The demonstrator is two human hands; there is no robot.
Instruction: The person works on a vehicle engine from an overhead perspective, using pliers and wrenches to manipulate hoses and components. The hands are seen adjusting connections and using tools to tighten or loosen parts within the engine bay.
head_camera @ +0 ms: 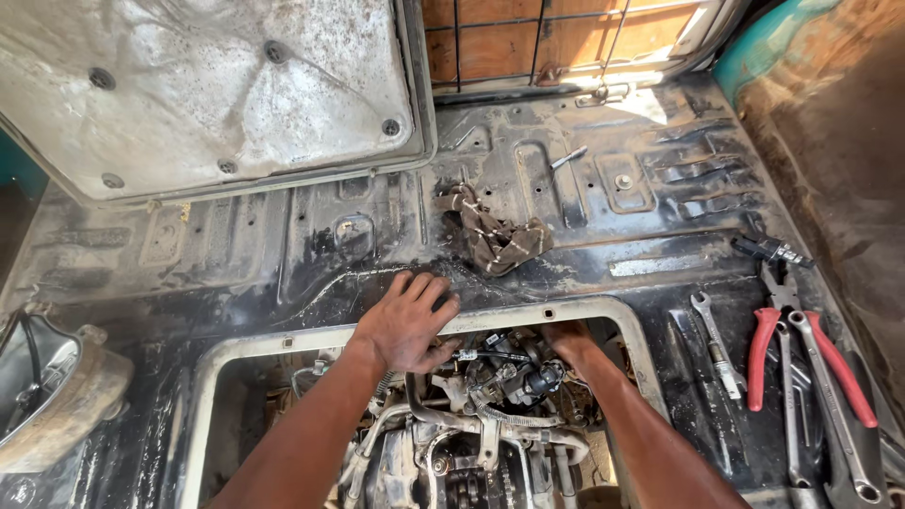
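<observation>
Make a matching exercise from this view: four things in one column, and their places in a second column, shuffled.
Things:
1. left hand
2. right hand
3. rag
4. red-handled pliers

Places:
A. crumpled on the black floor panel beyond the opening
B. down inside the opening, among the engine parts
C. flat on the far rim of the opening
D. among the wrenches to the right of the opening

Pairs: 1-C, 2-B, 3-A, 4-D

grimy black metal floor [283,254], striped cloth rag [492,236], red plastic-handled pliers [801,349].
</observation>
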